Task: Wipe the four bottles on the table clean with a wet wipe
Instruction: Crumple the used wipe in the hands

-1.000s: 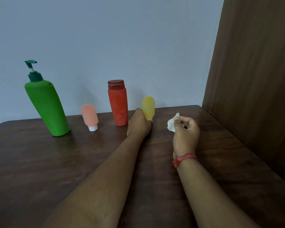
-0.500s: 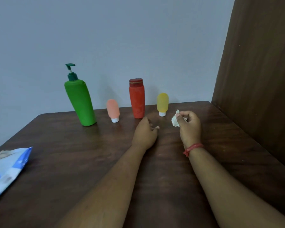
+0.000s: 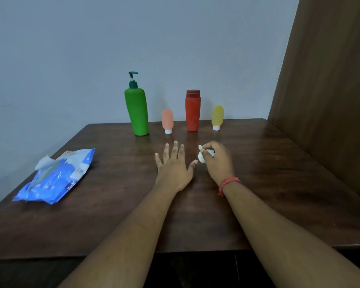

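While the right hand (image 3: pixel 217 161) keeps a narrow grip on the balled wet wipe (image 3: pixel 202 155), the left hand (image 3: pixel 174 165) lies flat and empty on the bench (image 3: pixel 279 183), fingers spread. At twelve o'clock from the hands the green pump bottle (image 3: pixel 137 113), pink tube (image 3: pixel 167 121), red bottle (image 3: pixel 193 111) and yellow tube (image 3: pixel 217 117) stand in a row, well apart from them. The small tubes balance on their caps; a one-handed swipe would likely topple them. How wet or soiled the wad is cannot be told. At nine o'clock lies the wipe pack (image 3: pixel 56 175).
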The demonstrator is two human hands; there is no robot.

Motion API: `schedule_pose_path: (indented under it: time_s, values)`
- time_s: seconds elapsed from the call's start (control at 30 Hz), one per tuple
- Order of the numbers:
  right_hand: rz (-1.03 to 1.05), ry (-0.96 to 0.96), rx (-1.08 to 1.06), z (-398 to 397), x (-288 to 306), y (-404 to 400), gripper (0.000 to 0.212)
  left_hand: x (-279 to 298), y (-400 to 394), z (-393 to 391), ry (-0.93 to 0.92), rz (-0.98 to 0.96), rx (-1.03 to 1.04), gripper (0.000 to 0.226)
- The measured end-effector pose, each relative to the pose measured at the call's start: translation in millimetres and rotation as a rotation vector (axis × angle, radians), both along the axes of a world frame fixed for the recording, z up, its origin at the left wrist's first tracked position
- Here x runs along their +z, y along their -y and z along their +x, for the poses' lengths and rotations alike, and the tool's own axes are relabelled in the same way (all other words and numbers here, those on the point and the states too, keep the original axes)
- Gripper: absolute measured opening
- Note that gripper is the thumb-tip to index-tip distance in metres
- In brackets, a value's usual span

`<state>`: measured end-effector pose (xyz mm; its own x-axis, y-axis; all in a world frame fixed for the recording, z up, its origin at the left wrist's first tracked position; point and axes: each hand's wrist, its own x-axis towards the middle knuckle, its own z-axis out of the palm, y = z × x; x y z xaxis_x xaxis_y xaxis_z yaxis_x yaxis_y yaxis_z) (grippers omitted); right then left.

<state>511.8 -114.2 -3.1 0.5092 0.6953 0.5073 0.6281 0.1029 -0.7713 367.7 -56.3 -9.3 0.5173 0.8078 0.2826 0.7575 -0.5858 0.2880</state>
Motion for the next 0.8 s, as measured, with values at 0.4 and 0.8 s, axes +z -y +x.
schedule_pose_path:
  time_s: [0.4,0.8]
  values:
    - [-0.025,0.032,-0.015,-7,1,-36,0.015,2,-35,-3,-0.111,-0.067,0.056,0.07]
    - [-0.197,-0.158,0.137,-5,9,-139,0.005,3,-112,13,-0.113,-0.129,0.017,0.063]
